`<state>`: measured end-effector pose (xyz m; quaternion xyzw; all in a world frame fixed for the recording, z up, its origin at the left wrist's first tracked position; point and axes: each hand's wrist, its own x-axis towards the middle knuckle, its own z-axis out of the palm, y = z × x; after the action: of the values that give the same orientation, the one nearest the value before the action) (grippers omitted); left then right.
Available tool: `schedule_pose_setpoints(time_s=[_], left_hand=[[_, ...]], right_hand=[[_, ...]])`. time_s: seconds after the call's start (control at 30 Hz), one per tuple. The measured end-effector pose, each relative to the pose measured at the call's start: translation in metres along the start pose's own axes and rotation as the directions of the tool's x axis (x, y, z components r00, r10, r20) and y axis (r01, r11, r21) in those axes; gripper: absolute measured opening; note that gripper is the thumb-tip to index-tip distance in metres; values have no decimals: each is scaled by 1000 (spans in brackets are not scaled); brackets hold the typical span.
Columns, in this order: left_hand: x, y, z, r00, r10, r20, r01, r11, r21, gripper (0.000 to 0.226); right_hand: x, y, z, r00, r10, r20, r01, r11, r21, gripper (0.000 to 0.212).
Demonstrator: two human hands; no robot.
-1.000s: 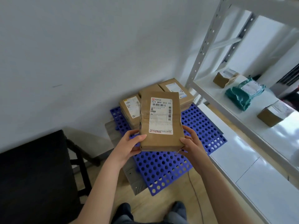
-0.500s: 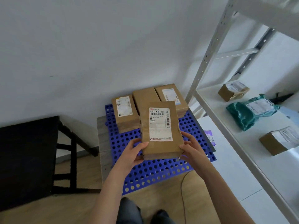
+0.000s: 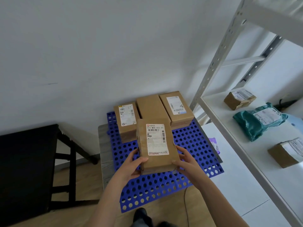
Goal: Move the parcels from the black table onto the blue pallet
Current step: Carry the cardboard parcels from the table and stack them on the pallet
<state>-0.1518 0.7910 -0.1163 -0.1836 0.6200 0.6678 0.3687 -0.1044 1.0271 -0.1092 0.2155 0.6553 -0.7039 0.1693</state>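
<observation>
Parcel: the held parcel is hovering label-up over the blue pallet, just before three parcels lying at its far edge.
Left grip: the left hand is clasping the parcel's near left corner.
Right grip: the right hand is clasping the near right corner.
Surface: the black surface is standing to the left.

The black table runs off the left edge, and a brown cardboard box off the right. The hand-held brown cardboard parcel hides part of the blue perforated plastic pallet; the small print on its white label is illegible.
</observation>
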Motion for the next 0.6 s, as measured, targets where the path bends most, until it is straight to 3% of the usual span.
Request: schedule_pose_setpoints(time_s=[0.3,0.6], left_hand=[[-4,-33,-37,998,26,-63,-24,999,31,79],[5,-52,-44,994,11,-111,-27,990,-141,83]], right_hand=[[15,25,32,993,79,87,-72,994,-86,86],[31,25,39,982,122,146,-87,970,-226,91]])
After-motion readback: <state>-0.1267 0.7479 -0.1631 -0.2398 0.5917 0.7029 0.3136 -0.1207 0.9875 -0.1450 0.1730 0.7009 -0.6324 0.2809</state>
